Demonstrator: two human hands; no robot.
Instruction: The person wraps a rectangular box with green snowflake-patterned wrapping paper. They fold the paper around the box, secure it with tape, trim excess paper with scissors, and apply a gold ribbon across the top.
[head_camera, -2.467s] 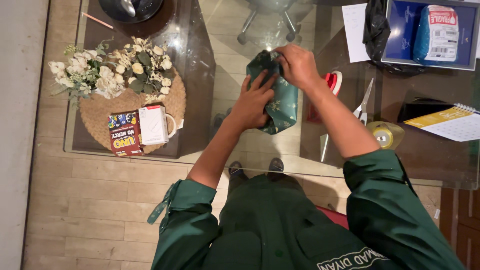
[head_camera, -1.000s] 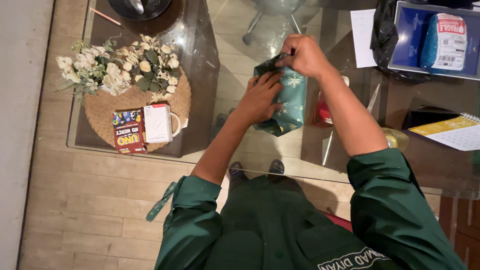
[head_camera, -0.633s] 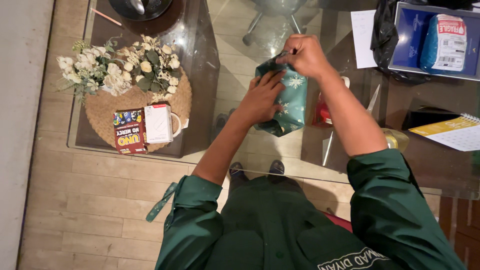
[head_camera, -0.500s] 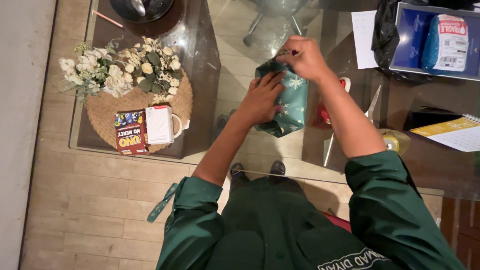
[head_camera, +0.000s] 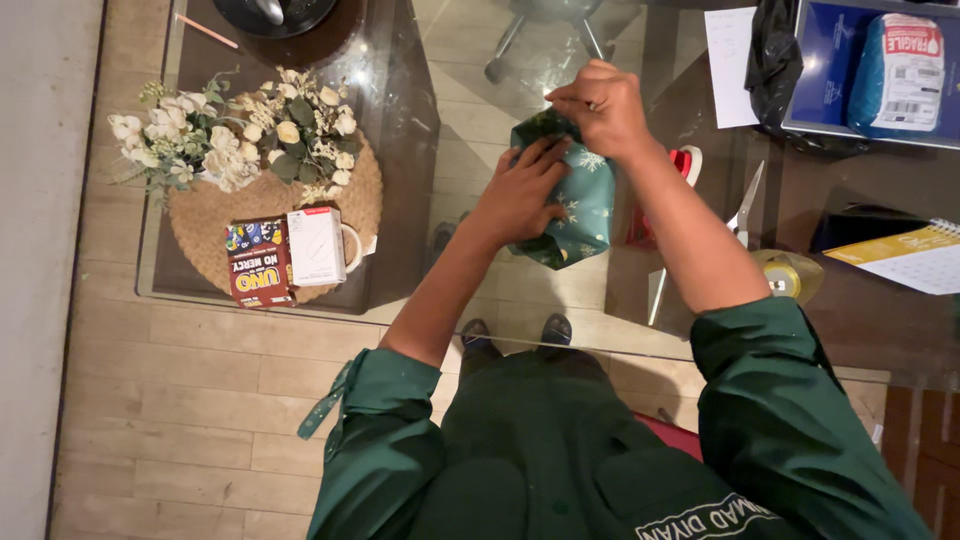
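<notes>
Seen from the head camera, a parcel (head_camera: 578, 205) wrapped in dark green paper printed with pale snowflakes and stars is worked on a glass table (head_camera: 480, 290), near its front edge at centre. The paper is creased and bunched at the far end. The parcel's long axis runs away from the person, its gathered end pointing to the far side of the table. The left hand (head_camera: 520, 195) is laid flat against the parcel's left side, fingers spread. The right hand (head_camera: 600, 105) is pinched shut on the gathered paper at the far end. Scissors (head_camera: 738, 215) and a tape roll (head_camera: 790, 275) are seen to the right, a bunch of pale flowers (head_camera: 230, 135) and a card box (head_camera: 257, 263) on a woven mat (head_camera: 200, 220) to the left.
</notes>
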